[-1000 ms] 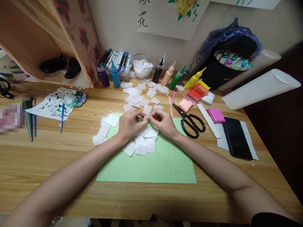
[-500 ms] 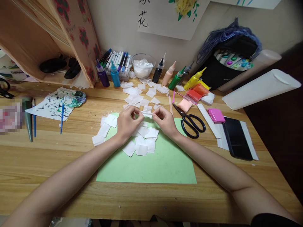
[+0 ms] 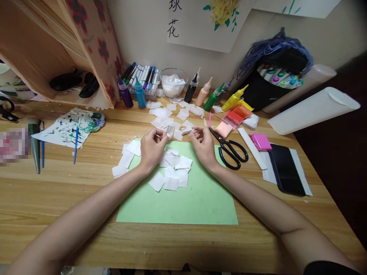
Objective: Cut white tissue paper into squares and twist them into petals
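Observation:
My left hand (image 3: 152, 148) is closed in a pinch on a small white paper piece (image 3: 170, 131), which stands up from its fingertips. A short gap away, my right hand (image 3: 204, 147) pinches another white paper piece (image 3: 187, 131) between thumb and fingers. Both hands are over the far edge of a green sheet (image 3: 177, 206). White paper squares (image 3: 171, 183) lie in an overlapping cluster on that sheet, and several more squares (image 3: 125, 159) run along its left edge. Beyond the hands, loose white squares (image 3: 159, 112) are scattered over the wooden table.
Behind the squares stand a glass bowl (image 3: 173, 86) of white material, a marker box (image 3: 145, 78) and paint bottles (image 3: 140, 93). Black-handled scissors (image 3: 231, 151), a pink packet (image 3: 260, 141) and a phone (image 3: 286, 170) lie at right. A paint-smeared sheet (image 3: 64, 128) and brushes (image 3: 76, 145) lie at left.
My hands have moved apart. Before, they met at one white paper piece; now each hand has a separate piece at its fingertips. The view has tilted slightly upward.

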`<state>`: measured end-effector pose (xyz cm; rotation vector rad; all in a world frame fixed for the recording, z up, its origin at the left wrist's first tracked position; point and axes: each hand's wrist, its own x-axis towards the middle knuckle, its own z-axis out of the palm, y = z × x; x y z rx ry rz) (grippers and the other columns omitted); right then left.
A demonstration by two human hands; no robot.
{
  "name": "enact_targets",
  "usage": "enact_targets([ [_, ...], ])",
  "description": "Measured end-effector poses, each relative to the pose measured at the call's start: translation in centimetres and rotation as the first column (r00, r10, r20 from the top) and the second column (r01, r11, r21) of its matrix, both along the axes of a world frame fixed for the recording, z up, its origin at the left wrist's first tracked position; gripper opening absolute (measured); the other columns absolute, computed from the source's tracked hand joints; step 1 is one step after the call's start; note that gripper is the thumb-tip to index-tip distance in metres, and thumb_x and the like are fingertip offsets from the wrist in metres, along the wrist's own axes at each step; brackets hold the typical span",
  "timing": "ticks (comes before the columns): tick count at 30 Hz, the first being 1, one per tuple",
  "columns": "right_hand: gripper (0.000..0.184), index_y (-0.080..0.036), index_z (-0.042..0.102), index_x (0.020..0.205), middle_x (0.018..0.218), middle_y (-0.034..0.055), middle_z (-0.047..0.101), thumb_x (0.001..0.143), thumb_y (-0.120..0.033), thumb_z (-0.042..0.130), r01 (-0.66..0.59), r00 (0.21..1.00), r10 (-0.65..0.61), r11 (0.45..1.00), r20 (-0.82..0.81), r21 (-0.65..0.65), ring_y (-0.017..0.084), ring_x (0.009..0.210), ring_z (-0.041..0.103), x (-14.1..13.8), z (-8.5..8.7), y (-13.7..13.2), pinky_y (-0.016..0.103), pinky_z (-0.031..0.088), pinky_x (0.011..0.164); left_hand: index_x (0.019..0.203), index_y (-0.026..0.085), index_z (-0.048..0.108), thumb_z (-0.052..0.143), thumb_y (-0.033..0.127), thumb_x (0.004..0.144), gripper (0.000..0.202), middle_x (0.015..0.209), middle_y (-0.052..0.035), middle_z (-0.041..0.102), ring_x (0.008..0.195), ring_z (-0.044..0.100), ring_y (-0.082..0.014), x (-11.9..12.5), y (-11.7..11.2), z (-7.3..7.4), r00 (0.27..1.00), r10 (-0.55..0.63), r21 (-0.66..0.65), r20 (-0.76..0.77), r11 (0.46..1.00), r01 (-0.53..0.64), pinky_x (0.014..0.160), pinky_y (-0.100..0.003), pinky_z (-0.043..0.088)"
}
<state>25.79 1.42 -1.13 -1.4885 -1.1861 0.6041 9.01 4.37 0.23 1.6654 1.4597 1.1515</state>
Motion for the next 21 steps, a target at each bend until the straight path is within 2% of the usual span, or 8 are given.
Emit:
enact_targets([
  [2, 0.008, -0.019, 0.051, 0.088, 0.084, 0.0017, 0.052, 0.083, -0.025, 0.055, -0.029, 0.995, 0.024, 0.998, 0.095, 0.056, 0.013, 0.071, 0.048, -0.1, 0.3, -0.3, 0.027, 0.04, 0.064, 0.07, 0.016, 0.061, 0.057, 0.025, 0.078, 0.012, 0.063, 0.0021, 0.055, 0.053, 0.043, -0.0082, 0.0, -0.1, 0.1, 0.999, -0.049, 0.011, 0.013, 0.999, 0.049, 0.053, -0.023, 0.035],
  [5, 0.009, -0.02, 0.054, 0.08, 0.078, 0.0017, 0.054, 0.088, -0.024, 0.051, -0.258, 0.935, 0.234, 0.964, 0.268, 0.058, 0.014, 0.072, 0.048, -0.5, 0.9, -0.9, 0.029, 0.04, 0.066, 0.071, 0.016, 0.061, 0.058, 0.026, 0.079, 0.013, 0.064, 0.0018, 0.056, 0.053, 0.044, -0.0078, 0.0, -0.3, 0.2, 0.988, -0.148, 0.04, 0.032, 0.988, 0.146, 0.053, -0.022, 0.036],
  [7, 0.009, -0.02, 0.058, 0.082, 0.078, 0.0023, 0.056, 0.088, -0.022, 0.051, -0.352, 0.889, 0.316, 0.934, 0.33, 0.056, 0.015, 0.073, 0.049, -0.7, 1.3, -1.2, 0.029, 0.04, 0.067, 0.07, 0.015, 0.061, 0.059, 0.025, 0.079, 0.013, 0.067, 0.0007, 0.058, 0.054, 0.046, -0.0076, 0.1, -0.4, 0.3, 0.976, -0.213, 0.067, 0.032, 0.975, 0.211, 0.054, -0.022, 0.037],
  [11, 0.008, -0.02, 0.06, 0.086, 0.082, 0.0034, 0.058, 0.087, -0.02, 0.052, -0.375, 0.888, 0.34, 0.925, 0.309, 0.061, 0.015, 0.073, 0.05, -0.7, 1.3, -1.2, 0.029, 0.04, 0.065, 0.071, 0.015, 0.064, 0.061, 0.023, 0.078, 0.011, 0.07, -0.0009, 0.061, 0.055, 0.047, -0.0078, 0.2, -0.4, 0.1, 0.957, -0.289, 0.117, 0.015, 0.951, 0.286, 0.054, -0.022, 0.038],
  [21, 0.008, -0.019, 0.06, 0.079, 0.081, 0.0032, 0.06, 0.085, -0.022, 0.056, -0.385, 0.911, 0.375, 0.923, 0.172, 0.028, 0.014, 0.072, 0.051, -0.5, 0.6, -0.7, 0.027, 0.039, 0.062, 0.071, 0.016, 0.065, 0.062, 0.022, 0.078, 0.01, 0.067, -0.0003, 0.061, 0.055, 0.046, -0.008, 0.2, -0.4, 0.0, 0.949, -0.312, 0.162, -0.039, 0.935, 0.314, 0.054, -0.022, 0.038],
])
